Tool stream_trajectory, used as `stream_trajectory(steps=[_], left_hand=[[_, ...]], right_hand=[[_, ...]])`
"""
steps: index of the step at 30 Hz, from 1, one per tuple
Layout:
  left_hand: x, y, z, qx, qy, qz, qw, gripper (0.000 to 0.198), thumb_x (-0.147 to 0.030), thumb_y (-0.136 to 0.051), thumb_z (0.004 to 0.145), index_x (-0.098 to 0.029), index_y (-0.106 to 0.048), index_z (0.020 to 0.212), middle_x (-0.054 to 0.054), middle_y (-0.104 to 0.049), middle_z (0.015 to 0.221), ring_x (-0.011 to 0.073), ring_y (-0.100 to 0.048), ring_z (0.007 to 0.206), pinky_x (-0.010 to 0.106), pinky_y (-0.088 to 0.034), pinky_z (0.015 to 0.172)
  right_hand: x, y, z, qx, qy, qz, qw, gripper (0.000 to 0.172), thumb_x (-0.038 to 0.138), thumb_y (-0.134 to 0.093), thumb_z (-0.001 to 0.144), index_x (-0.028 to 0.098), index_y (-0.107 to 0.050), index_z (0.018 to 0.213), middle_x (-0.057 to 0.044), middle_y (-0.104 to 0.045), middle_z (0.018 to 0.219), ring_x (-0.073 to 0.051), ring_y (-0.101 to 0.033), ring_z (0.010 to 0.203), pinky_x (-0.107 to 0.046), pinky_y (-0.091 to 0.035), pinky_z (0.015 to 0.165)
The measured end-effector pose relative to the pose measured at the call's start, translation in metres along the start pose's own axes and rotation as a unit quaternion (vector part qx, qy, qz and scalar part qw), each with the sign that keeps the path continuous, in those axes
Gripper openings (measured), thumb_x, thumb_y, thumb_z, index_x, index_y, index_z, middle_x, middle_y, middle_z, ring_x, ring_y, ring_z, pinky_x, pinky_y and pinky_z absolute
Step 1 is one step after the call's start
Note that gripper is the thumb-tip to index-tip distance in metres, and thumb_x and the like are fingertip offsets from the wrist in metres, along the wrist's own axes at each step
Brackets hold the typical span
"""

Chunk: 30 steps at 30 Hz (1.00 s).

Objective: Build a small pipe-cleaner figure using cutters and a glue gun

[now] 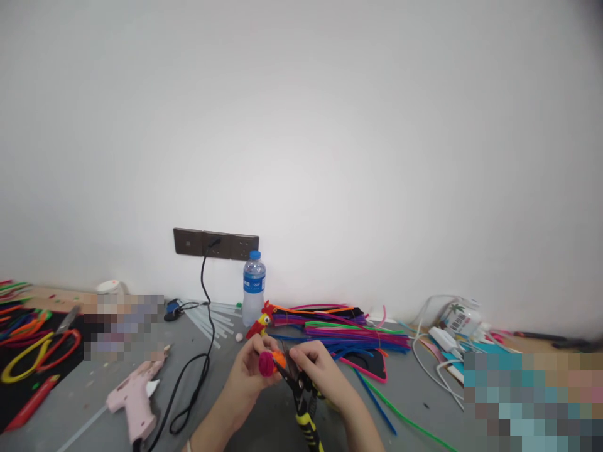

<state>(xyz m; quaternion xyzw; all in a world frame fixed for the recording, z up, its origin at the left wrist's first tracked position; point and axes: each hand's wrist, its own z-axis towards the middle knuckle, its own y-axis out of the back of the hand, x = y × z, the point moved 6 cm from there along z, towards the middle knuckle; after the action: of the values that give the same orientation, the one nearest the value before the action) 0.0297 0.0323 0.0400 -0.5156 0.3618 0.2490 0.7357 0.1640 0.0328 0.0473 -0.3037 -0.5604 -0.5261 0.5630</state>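
Observation:
My left hand [247, 370] is closed round a small pink coiled pipe-cleaner piece [266, 363] with an orange bit [279, 358] beside it. My right hand [316, 371] grips black-and-yellow pliers [304, 411], whose jaws reach up to the orange bit. Both hands are low in the middle of the view, over the grey table [226, 414]. Just behind them lie a red and yellow pipe-cleaner figure [260, 324] and a pile of coloured pipe cleaners [343, 329].
A pink glue gun [134, 398] lies at the left with a black cable [188, 389] running up to a wall socket strip [215, 244]. A water bottle [254, 287] stands by the wall beside clear glue sticks [211, 323]. White cables [433, 364] sit at the right.

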Motion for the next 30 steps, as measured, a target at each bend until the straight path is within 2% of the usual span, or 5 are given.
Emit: stream_trajectory(steps=[11, 18, 30], left_hand=[[0.0018, 0.0034, 0.0014, 0.007, -0.005, 0.008, 1.0, 0.036, -0.012, -0.086, 0.054, -0.019, -0.052, 0.063, 0.0, -0.061, 0.082, 0.014, -0.055, 0.075, 0.022, -0.043, 0.068], [0.003, 0.0045, 0.0024, 0.006, -0.013, 0.008, 1.0, 0.037, -0.013, -0.087, 0.053, -0.018, -0.052, 0.063, 0.0, -0.06, 0.082, 0.0142, -0.055, 0.075, 0.022, -0.043, 0.067], [0.0015, 0.0029, 0.0013, 0.005, -0.006, -0.006, 1.0, 0.036, -0.012, -0.088, 0.053, -0.018, -0.054, 0.063, 0.0, -0.061, 0.081, 0.0152, -0.055, 0.075, 0.023, -0.042, 0.067]], right_hand=[[-0.0044, -0.0017, -0.0005, 0.006, -0.021, 0.008, 1.0, 0.059, 0.067, -0.05, 0.081, 0.019, -0.04, 0.048, 0.005, -0.03, 0.048, -0.008, -0.025, 0.045, -0.023, -0.019, 0.042], [-0.0048, -0.0012, 0.0002, 0.007, -0.011, 0.0, 1.0, 0.058, 0.065, -0.048, 0.083, 0.02, -0.036, 0.049, 0.006, -0.026, 0.05, -0.008, -0.022, 0.046, -0.023, -0.017, 0.043], [-0.0077, -0.002, -0.001, 0.011, -0.02, 0.011, 1.0, 0.057, 0.064, -0.048, 0.084, 0.019, -0.04, 0.05, 0.005, -0.032, 0.048, -0.008, -0.027, 0.045, -0.022, -0.02, 0.043]])
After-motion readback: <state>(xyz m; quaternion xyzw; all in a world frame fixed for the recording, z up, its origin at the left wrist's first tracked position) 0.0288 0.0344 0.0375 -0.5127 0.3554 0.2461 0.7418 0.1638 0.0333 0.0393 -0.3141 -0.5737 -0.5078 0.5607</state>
